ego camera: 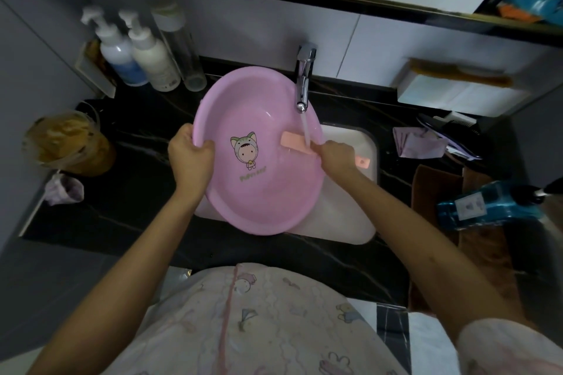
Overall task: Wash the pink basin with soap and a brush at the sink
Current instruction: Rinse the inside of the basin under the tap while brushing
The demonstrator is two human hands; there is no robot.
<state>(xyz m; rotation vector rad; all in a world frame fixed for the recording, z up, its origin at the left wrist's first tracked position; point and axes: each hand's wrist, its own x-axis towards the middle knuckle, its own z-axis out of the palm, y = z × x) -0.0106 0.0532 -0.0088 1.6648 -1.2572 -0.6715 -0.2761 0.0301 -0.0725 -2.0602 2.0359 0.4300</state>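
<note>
The round pink plastic basin (259, 192) is tilted over the white sink (347, 216), its rim gripped by the left hand (190, 158); the peach plastic brush (292, 143) is clasped by the right hand (335, 155) — bristles are best pressed flat and worked under the stream of the chrome tap (304, 79).

I see a home bathroom, white inset sink (370, 143) in black marble counter (146, 186), chrome tap (303, 82), white pump bottles (152, 52)
</note>
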